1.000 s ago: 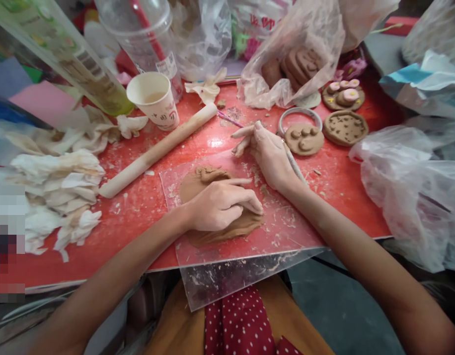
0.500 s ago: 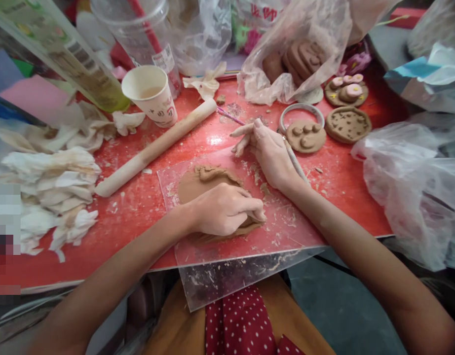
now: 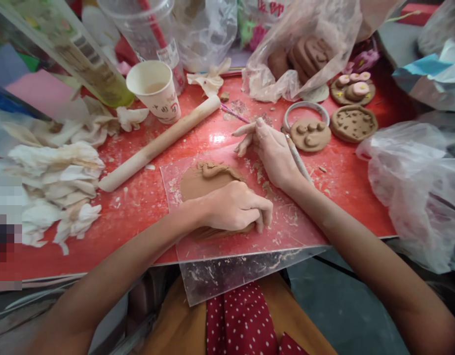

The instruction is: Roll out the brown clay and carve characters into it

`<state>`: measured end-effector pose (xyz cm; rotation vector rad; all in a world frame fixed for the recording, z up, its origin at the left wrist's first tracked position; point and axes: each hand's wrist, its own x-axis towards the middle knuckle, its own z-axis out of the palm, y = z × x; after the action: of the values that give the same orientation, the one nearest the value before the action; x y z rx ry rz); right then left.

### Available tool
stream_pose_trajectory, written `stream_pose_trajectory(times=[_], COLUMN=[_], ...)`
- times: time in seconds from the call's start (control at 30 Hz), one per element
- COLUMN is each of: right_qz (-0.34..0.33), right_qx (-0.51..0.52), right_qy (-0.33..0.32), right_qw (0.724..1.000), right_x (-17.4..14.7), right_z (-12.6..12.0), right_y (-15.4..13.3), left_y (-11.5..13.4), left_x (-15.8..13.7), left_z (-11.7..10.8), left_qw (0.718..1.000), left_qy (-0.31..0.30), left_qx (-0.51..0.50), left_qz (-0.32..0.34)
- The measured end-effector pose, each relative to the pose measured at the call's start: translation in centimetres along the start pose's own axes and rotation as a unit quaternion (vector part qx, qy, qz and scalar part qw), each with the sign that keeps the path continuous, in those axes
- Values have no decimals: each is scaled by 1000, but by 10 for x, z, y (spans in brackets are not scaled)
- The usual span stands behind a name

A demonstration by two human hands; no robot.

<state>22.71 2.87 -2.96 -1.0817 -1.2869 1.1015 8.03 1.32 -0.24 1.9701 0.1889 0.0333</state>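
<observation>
A flat slab of brown clay [image 3: 200, 185] lies on a clear plastic sheet [image 3: 208, 276], with a ragged, raised rim along its far side. My left hand [image 3: 238, 207] is over the slab's right part, its fingers curled down at the near right edge; the fingertips and any clay between them are partly hidden. Beyond the sheet's right half, my right hand [image 3: 272, 153] rests on its side, fingers stretched to the left and the thumb on top. I see no object in it. A slim tool handle [image 3: 299, 160] lies against its right side.
A rolling pin [image 3: 161, 143] slants across the red table [image 3: 131, 227] at left, near a paper cup [image 3: 153, 91] and crumpled tissues [image 3: 57, 177]. Right of my hands are a ring [image 3: 307, 106], a paw-shaped clay disc [image 3: 311, 135], another disc [image 3: 354, 123] and plastic bags [image 3: 423, 162].
My left hand has shifted slightly right along the clay's edge, and its fingers have curled further down. My right hand keeps its pose. The whole view has shifted slightly.
</observation>
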Motion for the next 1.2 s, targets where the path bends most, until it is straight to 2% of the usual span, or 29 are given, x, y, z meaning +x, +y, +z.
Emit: stream_pose_trajectory(times=[0.23,0.33,0.37,0.43,0.5,0.57,0.63,0.7,0.77,0.87,1.07,1.2], right_qz=[-17,-21,-24,-28,-26,-31,-49,-67,-87,-126,-218,-231], right_qx=[-13,-21,-21,-25,-45,-96,-183,-291,-388,-463,-515,-532], right_qy=[3,5,8,8,-14,-81,-189,-290,-335,-327,-284,-269], right_qw=[1000,1000,999,999,999,992,963,909,854,814,779,769], right_x=[-2,-3,-3,-3,-7,-15,-29,-45,-60,-73,-79,-82], right_z=[0,1,1,0,-5,-13,-24,-34,-41,-42,-34,-30], right_y=[2,4,4,2,-3,-11,-21,-28,-30,-25,-21,-21], left_y=[5,9,12,16,19,18,14,8,3,-4,-9,-9], left_x=[4,-4,-9,-24,-42,-61,-78,-90,-96,-97,-94,-90], left_z=[-7,-9,-8,-1,11,26,38,46,48,47,49,54], left_qw=[994,994,997,990,957,919,891,866,849,843,841,836], left_qy=[-13,21,48,120,174,194,197,208,223,244,263,277], left_qx=[-98,-106,-67,76,232,335,393,432,453,447,441,442], left_qz=[-48,-25,-10,7,-17,-68,-114,-142,-157,-172,-172,-172])
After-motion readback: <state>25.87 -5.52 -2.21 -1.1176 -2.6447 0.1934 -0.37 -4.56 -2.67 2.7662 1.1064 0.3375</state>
